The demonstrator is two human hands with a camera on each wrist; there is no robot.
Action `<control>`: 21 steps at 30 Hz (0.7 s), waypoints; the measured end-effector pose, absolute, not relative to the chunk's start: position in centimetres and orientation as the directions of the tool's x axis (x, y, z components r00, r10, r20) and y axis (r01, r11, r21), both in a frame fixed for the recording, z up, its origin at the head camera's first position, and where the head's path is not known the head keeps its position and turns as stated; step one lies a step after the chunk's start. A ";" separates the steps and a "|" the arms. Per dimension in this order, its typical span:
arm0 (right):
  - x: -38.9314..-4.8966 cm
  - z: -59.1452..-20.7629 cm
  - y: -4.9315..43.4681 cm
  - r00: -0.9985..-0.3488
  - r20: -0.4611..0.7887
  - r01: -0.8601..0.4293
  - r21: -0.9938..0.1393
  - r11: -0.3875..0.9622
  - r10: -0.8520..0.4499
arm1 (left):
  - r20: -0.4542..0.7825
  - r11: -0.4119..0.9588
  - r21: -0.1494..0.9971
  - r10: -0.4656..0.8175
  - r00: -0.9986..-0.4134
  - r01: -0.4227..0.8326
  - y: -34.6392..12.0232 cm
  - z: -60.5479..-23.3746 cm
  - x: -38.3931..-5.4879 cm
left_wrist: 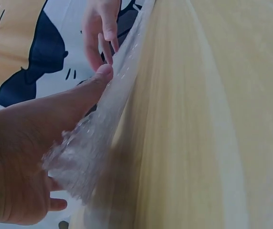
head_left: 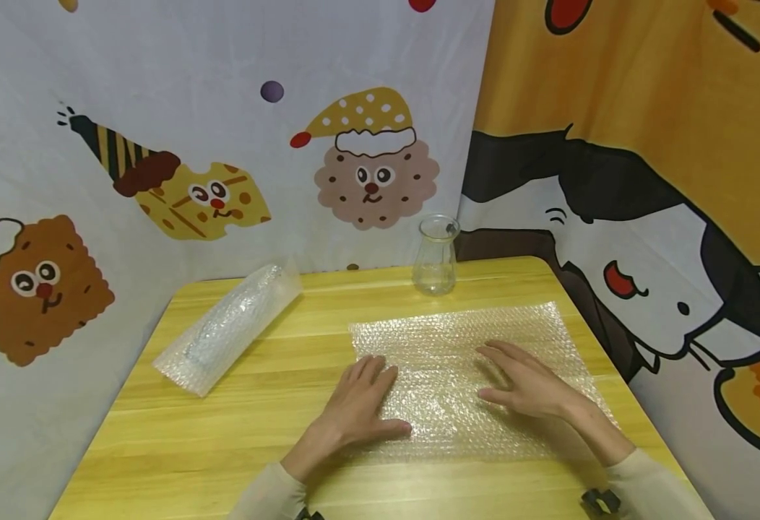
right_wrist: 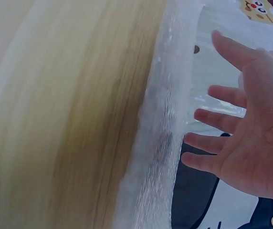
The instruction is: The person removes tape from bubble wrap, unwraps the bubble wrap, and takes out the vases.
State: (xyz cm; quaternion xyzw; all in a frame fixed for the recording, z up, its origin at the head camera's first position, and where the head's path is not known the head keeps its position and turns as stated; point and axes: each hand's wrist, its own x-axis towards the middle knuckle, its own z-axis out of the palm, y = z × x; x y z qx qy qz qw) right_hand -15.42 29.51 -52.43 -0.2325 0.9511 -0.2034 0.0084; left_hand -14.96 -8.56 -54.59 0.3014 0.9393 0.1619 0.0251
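Observation:
A sheet of bubble wrap point(head_left: 445, 375) lies spread flat on the wooden table. My left hand point(head_left: 362, 404) is at its left edge, fingers extended and thumb stretched over the sheet. Over the right part of the sheet is my right hand point(head_left: 526, 383), its fingers spread and nothing held. In the right wrist view the right hand point(right_wrist: 251, 119) shows apart from the bubble wrap point(right_wrist: 160, 119). The left wrist view has the left thumb point(left_wrist: 91, 88) beside the edge of the bubble wrap point(left_wrist: 98, 133); whether it touches is hard to tell.
A clear glass vase point(head_left: 435, 260) stands upright at the back of the table point(head_left: 224, 440). To the left lies a bundle rolled in bubble wrap point(head_left: 230, 328), its contents hard to make out. Curtains with cartoon prints point(head_left: 367, 58) hang behind and to the right.

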 end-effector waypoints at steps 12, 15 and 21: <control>-16.9 -52.4 25.3 -0.900 0.159 -0.421 -0.555 0.718 -0.405 | 0.192 0.761 0.357 0.507 -0.840 0.541 -11.9 -53.7 -16.2; -17.3 -52.1 23.9 -0.894 0.164 -0.426 -0.599 0.678 -0.417 | 0.230 0.764 0.369 0.477 -0.848 0.530 -13.4 -53.3 -16.6; -18.0 -51.7 20.6 -0.877 0.156 -0.435 -0.661 0.612 -0.454 | 0.281 0.796 0.365 0.401 -0.872 0.483 -16.5 -52.2 -17.2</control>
